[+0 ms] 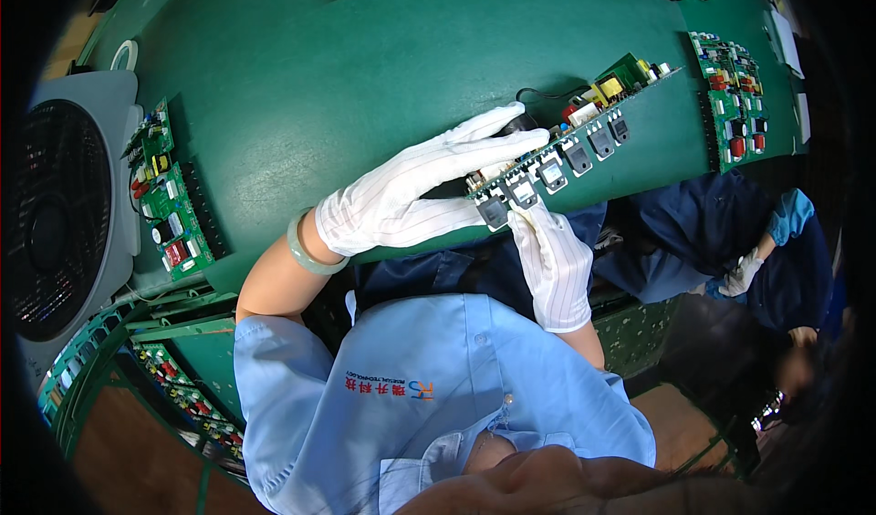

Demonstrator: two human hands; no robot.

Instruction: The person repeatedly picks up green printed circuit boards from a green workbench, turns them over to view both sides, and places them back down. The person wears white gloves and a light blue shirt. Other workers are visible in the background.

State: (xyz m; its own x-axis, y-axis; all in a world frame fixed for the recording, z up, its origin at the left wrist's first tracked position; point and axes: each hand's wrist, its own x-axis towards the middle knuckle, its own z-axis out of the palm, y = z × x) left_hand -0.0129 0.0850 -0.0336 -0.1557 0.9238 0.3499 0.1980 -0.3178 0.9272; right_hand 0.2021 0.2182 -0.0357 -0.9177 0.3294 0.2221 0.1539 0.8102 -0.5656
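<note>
A green circuit board (598,109) is tilted on its long edge above the table, its underside edge turned toward me. Along that edge stands a row of several black flat transistors (552,174), some with pale faces. My left hand (415,187), in a white striped glove, grips the board's left end, with fingers over the component side and thumb below. The gloved fingertips of my right hand (552,264) are closed at the transistors near the left end; whether they pinch one is hidden. A black cable (547,93) rises behind the board.
The green table (365,68) carries more circuit boards at left (173,196), right (735,100) and the far edge. A grey fan (59,205) stands far left. Boards sit in a rack (187,392) at lower left. A person in dark blue clothing, with a gloved hand (741,276), is at right.
</note>
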